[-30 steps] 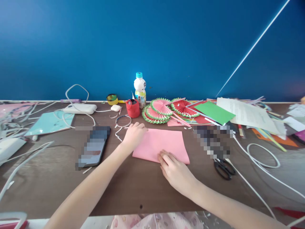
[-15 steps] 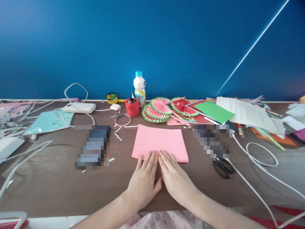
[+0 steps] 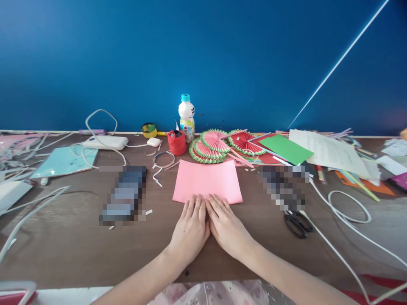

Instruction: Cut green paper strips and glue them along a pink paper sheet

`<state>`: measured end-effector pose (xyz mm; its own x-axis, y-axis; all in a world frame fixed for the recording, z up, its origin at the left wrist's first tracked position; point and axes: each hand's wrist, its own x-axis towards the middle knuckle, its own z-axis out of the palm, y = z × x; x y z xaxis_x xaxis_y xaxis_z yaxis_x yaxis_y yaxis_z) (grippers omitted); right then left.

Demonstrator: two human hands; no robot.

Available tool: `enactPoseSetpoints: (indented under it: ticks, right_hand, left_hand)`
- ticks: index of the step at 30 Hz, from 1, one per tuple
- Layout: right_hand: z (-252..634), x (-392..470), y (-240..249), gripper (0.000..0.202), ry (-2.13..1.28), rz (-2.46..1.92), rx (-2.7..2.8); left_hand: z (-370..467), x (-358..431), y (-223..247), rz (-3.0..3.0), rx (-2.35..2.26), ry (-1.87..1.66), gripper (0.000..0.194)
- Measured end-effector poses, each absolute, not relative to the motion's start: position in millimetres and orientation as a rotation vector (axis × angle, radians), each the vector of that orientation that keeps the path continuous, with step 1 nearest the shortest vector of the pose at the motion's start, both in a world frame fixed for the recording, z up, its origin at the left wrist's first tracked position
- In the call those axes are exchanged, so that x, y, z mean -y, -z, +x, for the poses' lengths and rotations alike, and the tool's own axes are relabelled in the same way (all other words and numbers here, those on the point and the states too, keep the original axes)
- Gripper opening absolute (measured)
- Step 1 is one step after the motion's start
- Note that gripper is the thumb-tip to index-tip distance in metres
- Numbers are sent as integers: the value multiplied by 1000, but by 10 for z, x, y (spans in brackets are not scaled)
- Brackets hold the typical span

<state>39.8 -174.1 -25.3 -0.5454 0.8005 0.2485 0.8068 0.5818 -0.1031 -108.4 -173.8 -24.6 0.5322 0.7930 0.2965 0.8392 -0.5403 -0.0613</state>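
A sheet of pink paper [image 3: 207, 180] lies on the brown table in front of me, its near edge under my fingertips. My left hand [image 3: 190, 228] rests flat on that edge, fingers stretched forward. Beside it my right hand [image 3: 228, 228] lies flat too, its fingers angled in toward the left. The two hands touch along their inner sides, and neither grips anything. Behind the paper are pleated paper fans [image 3: 213, 146] in pink, red and green.
Black-handled scissors [image 3: 298, 223] lie to the right near a white cable [image 3: 333, 254]. A blurred dark phone-like object [image 3: 125, 192] is at left. Farther back stand a red roll [image 3: 177, 142] and a bottle [image 3: 186, 118]; green paper [image 3: 288, 148] lies at back right.
Both hands have slid slightly away from me and to the left. The pink paper has shifted the same way, toward the fans. My left thumb has come in against the right hand.
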Motion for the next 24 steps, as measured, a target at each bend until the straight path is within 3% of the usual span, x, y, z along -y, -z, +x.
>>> enactPoseSetpoints:
  ticks: [24]
  right_hand:
    - [659, 1778, 229, 45, 43, -1343, 2478]
  left_hand:
    - [-1368, 1680, 177, -2584, 1344, 356, 37]
